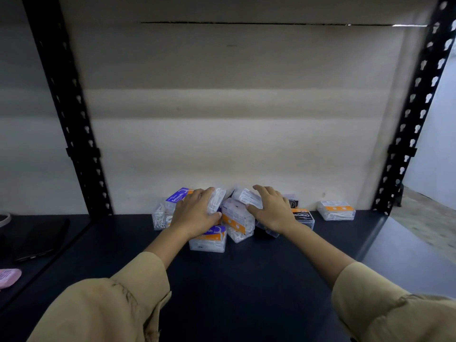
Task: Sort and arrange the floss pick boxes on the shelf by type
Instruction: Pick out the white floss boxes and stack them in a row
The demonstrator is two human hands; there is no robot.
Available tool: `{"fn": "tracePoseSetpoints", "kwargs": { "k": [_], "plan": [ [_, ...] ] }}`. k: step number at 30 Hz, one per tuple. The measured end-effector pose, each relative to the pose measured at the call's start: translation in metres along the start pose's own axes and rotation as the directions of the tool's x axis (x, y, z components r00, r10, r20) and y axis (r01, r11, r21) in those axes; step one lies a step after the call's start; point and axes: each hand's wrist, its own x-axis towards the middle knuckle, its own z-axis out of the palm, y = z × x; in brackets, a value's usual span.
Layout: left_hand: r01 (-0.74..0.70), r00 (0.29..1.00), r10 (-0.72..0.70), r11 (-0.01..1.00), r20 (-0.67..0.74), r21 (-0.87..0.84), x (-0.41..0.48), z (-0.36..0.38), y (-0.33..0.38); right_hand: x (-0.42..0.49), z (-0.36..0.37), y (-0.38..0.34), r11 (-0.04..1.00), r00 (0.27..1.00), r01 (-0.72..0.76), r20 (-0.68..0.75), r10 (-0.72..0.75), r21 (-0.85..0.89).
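Two hands reach into a jumbled heap of clear plastic floss pick boxes (237, 218) piled at the back of the dark matte shelf board (246, 280), against the pale back wall (234, 107). Taking the heap as the landmark: the left hand (197, 213) lies on its left part, fingers spread and curled over a clear box of white picks, palm down. The right hand (271, 213) lies flat on its right part, fingers spread across another tilted box; whether either hand actually grips a box I cannot tell.

At the heap's left end a purple-labelled "Smooth" box (176, 196) stands tilted. A second purple-labelled box (208, 239) lies flat at the heap's front edge, and an orange-labelled box (238, 223) leans between the two hands. A black-labelled charcoal box (303, 217) sits at the heap's right end, just beside the right wrist.

Right of the heap, apart from it, a single orange-labelled box (335, 210) lies flat near the right perforated black upright (414, 107). The left perforated black upright (71, 107) stands well left of the heap. Bare board stretches in front of the heap to the near edge, and on both sides. Beyond the left upright lie a black phone (39, 239) and a pink object (8, 277).
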Motion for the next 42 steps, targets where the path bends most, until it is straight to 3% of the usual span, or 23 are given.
{"fn": "tracePoseSetpoints", "kwargs": {
  "k": [16, 22, 32, 38, 42],
  "plan": [
    [0.007, 1.000, -0.006, 0.997, -0.018, 0.076, 0.004, 0.003, 0.001, 0.008, 0.007, 0.002, 1.000, 1.000, 0.001, -0.024, -0.001, -0.010],
    [0.033, 0.995, -0.027, 0.998, -0.101, 0.061, 0.003, 0.000, 0.003, 0.007, 0.004, 0.002, 1.000, 0.998, 0.013, -0.068, -0.014, -0.020],
    [0.096, 0.965, -0.167, 0.943, -0.203, -0.320, -0.012, -0.014, -0.002, -0.005, -0.016, 0.001, 0.998, 0.984, -0.002, -0.178, 0.012, 0.060],
    [0.008, 0.933, -0.179, 0.878, -0.313, -0.479, -0.051, -0.026, -0.018, -0.032, -0.037, 0.019, 0.962, 0.977, 0.005, -0.209, 0.054, 0.275],
    [0.041, 0.947, -0.202, 0.846, -0.249, -0.531, -0.081, -0.022, -0.031, -0.057, -0.038, 0.028, 0.946, 0.988, 0.029, -0.150, 0.021, 0.324]
  ]
}}
